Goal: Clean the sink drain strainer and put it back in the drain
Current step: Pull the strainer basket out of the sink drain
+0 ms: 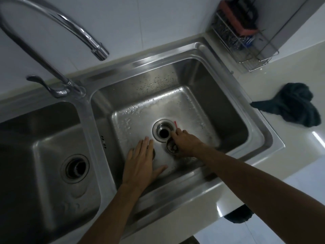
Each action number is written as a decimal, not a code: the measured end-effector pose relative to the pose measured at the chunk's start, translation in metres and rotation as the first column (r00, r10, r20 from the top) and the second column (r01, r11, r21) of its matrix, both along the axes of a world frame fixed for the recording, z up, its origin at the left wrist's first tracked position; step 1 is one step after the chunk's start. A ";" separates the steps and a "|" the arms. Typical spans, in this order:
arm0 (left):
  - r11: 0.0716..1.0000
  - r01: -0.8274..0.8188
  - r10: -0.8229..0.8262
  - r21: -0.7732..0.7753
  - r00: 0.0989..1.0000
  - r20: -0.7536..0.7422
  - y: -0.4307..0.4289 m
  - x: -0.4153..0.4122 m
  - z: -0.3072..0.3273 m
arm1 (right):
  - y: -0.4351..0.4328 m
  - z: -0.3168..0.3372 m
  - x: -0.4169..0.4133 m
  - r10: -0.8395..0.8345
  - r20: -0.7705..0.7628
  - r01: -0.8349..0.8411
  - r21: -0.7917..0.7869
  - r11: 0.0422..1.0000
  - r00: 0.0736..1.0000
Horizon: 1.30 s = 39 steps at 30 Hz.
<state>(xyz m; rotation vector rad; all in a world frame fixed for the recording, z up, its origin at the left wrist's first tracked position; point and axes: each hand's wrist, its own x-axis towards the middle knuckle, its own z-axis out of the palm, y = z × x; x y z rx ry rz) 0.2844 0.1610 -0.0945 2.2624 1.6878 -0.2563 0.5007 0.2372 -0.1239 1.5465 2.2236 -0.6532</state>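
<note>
The right basin's drain (163, 131) stands open, a dark hole inside a steel ring. The round metal strainer (171, 147) lies on the basin floor just in front of the drain, half covered by my right hand (186, 143). That hand reaches to the drain rim, and its fingers pinch a thin red item (175, 124) that pokes out beyond the fingertips. My left hand (142, 161) lies flat with fingers spread on the basin floor, left of the strainer. A dark round edge (154, 154) shows under its fingers; what it belongs to is hidden.
The wet steel right basin (228, 110) has the faucet spout (98, 50) above its far left corner. A second basin with its own drain (75, 168) is at the left. A dark cloth (295, 104) lies on the counter, and a wire rack (246, 44) stands behind it.
</note>
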 end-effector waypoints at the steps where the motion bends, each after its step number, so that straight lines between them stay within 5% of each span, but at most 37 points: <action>1: 1.000 0.008 -0.008 0.003 1.000 0.005 0.000 0.001 0.003 | -0.001 0.005 0.002 -0.032 -0.014 0.033 0.020 0.999 0.999; 7: 0.998 0.016 -0.024 0.067 0.992 0.121 0.040 0.036 0.043 | 0.010 0.082 0.046 -0.182 -0.169 0.215 0.207 0.954 0.969; 13: 0.964 0.120 -0.172 0.236 0.962 0.214 0.100 0.138 0.096 | 0.032 0.178 0.138 -0.317 -0.222 0.385 0.442 0.810 0.922; 19: 0.946 0.144 -0.237 0.292 0.919 0.315 0.149 0.245 0.107 | 0.063 0.219 0.217 -0.358 -0.138 0.365 0.603 0.709 0.923; 23: 0.945 0.130 -0.212 0.299 0.941 0.263 0.166 0.280 0.093 | 0.089 0.217 0.245 -0.331 -0.074 0.304 0.617 0.726 0.941; 29: 0.927 0.181 -0.246 0.328 0.955 0.169 0.173 0.286 0.061 | 0.117 0.185 0.248 -0.253 0.043 0.183 0.574 0.798 0.967; 39: 0.955 0.092 -0.164 0.282 0.956 0.244 0.136 0.181 0.056 | 0.100 0.203 0.235 -0.216 -0.118 0.231 0.741 0.631 0.969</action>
